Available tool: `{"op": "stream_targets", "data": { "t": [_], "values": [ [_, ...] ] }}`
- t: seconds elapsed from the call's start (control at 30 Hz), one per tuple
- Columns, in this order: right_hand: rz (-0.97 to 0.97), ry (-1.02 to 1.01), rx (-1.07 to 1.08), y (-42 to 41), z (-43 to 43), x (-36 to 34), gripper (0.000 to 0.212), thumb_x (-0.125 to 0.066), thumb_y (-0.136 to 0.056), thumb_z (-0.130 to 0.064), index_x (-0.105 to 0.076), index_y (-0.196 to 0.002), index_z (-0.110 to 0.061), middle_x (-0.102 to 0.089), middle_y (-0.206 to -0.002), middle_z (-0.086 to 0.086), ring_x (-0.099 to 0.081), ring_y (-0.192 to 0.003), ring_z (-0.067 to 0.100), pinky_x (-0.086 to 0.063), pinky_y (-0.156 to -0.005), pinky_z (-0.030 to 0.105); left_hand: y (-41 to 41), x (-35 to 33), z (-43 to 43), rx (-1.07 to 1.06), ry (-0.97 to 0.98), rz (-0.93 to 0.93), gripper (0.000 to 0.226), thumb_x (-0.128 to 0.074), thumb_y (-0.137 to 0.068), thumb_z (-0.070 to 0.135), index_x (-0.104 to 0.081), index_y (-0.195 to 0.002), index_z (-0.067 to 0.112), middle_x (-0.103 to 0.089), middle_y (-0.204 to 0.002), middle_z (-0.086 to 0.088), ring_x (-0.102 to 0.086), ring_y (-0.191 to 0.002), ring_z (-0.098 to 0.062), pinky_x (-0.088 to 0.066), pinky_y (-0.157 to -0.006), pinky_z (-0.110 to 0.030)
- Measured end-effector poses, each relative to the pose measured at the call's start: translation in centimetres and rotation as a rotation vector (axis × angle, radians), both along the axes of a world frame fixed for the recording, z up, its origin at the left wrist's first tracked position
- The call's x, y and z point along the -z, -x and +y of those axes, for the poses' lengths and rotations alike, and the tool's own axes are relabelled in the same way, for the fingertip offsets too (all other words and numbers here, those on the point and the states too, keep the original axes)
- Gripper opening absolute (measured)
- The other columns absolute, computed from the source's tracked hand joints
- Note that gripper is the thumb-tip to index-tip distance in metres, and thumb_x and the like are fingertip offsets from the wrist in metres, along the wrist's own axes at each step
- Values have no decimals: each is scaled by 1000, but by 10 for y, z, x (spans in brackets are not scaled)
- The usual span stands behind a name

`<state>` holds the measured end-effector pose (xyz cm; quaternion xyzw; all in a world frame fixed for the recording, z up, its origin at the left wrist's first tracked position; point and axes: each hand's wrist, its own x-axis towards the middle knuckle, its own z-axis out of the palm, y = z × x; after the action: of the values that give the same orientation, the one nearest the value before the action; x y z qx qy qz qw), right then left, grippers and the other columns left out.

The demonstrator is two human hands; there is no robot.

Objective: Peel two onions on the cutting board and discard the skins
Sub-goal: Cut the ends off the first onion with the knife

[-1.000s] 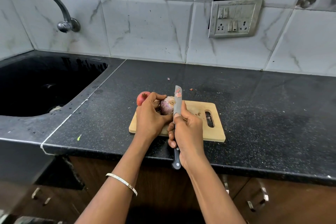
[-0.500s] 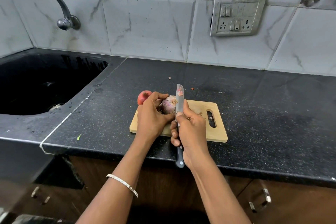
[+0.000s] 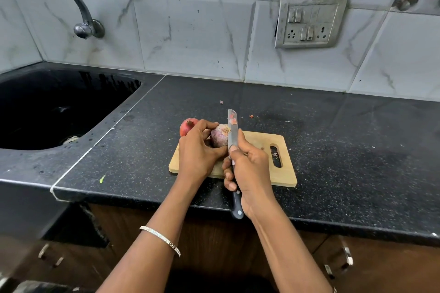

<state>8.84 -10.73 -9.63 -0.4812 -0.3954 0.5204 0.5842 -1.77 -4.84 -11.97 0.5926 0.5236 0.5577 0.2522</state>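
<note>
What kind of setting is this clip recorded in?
Most likely a home kitchen: a dark sink with a wall tap set into a black stone counter, marble-look wall tiles, and a wooden cutting board where an onion is being peeled with a knife.

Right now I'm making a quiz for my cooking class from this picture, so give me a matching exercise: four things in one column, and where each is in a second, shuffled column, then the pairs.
Things:
1. knife
2. pale onion
3. red onion
4. bangle

Places:
A. on the left forearm
B. held in the left hand
C. gripped in the right hand
D. behind the left hand, at the cutting board's far left corner

Pairs: 1-C, 2-B, 3-D, 4-A
</note>
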Motion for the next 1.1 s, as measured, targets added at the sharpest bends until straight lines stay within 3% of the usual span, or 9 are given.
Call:
{"op": "stream_targets", "data": {
  "t": [0.07, 0.2, 0.3, 0.47, 0.63, 0.73, 0.87, 0.97, 1.1],
  "values": [
    [-15, 7, 17, 1, 5, -4, 51, -45, -105, -5, -51, -147, -34, -50, -54, 0, -40, -43, 10, -29, -35, 19, 0, 0, 0, -8, 3, 11, 47, -92, -67, 8, -68, -107, 16, -72, -88, 13, -69, -86, 6, -53, -80, -12],
    [-67, 11, 36, 1, 21, -10, 55, -43, -104, -3, -46, -151, -31, -50, -50, -3, -41, -43, 11, -29, -36, 21, 0, 0, 0, -3, 1, 9, 48, -90, -65, -1, -68, -107, 13, -69, -86, 17, -62, -78, 20, -51, -76, -8],
    [-95, 14, 11, -2, 17, -8, 54, -43, -105, -5, -47, -151, -31, -50, -50, -3, -40, -44, 11, -30, -36, 20, 0, 0, 0, -12, -6, 13, 47, -92, -67, 5, -68, -107, 14, -69, -89, 16, -61, -79, 22, -50, -76, -6],
    [-42, 25, 2, -3, 3, -4, 51, -44, -105, -5, -52, -147, -33, -50, -54, 0, -39, -43, 10, -29, -36, 20, -1, -2, -3, -24, -17, 36, 46, -94, -66, 13, -69, -104, 18, -72, -88, 14, -65, -82, 14, -56, -80, -16],
    [-58, 54, 28, -2, 27, -15, 56, -43, -103, -1, -45, -152, -27, -48, -57, 3, -40, -42, 11, -28, -35, 21, -2, -4, -6, -13, -2, 21, 47, -89, -64, 0, -69, -103, 15, -72, -82, 13, -71, -79, 0, -58, -79, -26],
    [-99, 46, 7, -4, 19, -11, 55, -43, -103, -3, -45, -152, -29, -50, -54, 0, -41, -44, 10, -29, -36, 21, -2, -5, -6, -11, -8, 16, 46, -91, -64, 4, -68, -102, 13, -72, -81, 14, -68, -78, 9, -56, -77, -18],
    [-63, 30, -1, -5, 1, -7, 53, -43, -104, -4, -50, -148, -32, -50, -53, 0, -40, -43, 10, -29, -35, 21, -3, -6, -8, -24, -9, 26, 45, -93, -64, 11, -68, -100, 16, -72, -80, 14, -71, -81, -3, -55, -75, -20],
    [-75, 48, 29, -3, 17, -12, 56, -42, -102, -2, -47, -151, -29, -50, -47, -3, -40, -43, 10, -29, -36, 22, -3, -7, -8, -24, 2, 20, 44, -91, -64, 4, -69, -100, 15, -69, -78, 17, -67, -77, 9, -52, -71, -11],
    [-114, 43, 27, -2, 22, -12, 59, -41, -101, 0, -45, -152, -30, -50, -45, -5, -40, -44, 12, -29, -36, 22, -3, -6, -8, -26, 13, 6, 46, -89, -62, -2, -69, -100, 15, -70, -78, 16, -69, -75, 2, -50, -68, -9]
  ]
}}
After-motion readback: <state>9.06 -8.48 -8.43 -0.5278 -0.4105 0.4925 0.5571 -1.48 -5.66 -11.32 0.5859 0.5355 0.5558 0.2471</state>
